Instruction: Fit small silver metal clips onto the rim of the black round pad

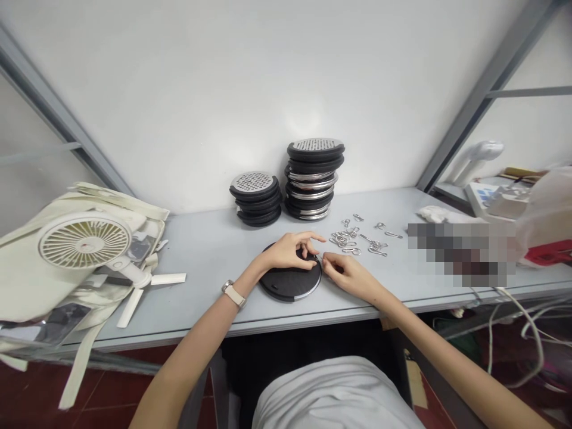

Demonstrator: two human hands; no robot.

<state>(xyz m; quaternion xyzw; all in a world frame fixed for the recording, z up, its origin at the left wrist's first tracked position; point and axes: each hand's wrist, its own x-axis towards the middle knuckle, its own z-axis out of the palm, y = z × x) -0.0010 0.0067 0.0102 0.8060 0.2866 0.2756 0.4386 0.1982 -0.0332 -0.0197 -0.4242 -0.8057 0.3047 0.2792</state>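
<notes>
A round black disc (pixel 279 280) with a bright metal strip along its lower right rim lies flat near the table's front edge. My left hand (pixel 290 250) is over its upper part, index finger stretched out and thumb apart, and I see nothing held in it. At the disc's right edge, my right hand (pixel 348 274) has its fingertips pinched together; whatever they grip is too small or hidden to make out. Several small metal hook-like clips (pixel 344 238) lie loose on the table just beyond my right hand.
Behind stand a short stack (pixel 257 202) and a taller stack (pixel 313 185) of black-rimmed discs with perforated metal tops. A white handheld fan (pixel 84 241) rests on a cream bag (pixel 27 268) at left. On the right are a plastic bag (pixel 549 208) and white cables (pixel 531 333).
</notes>
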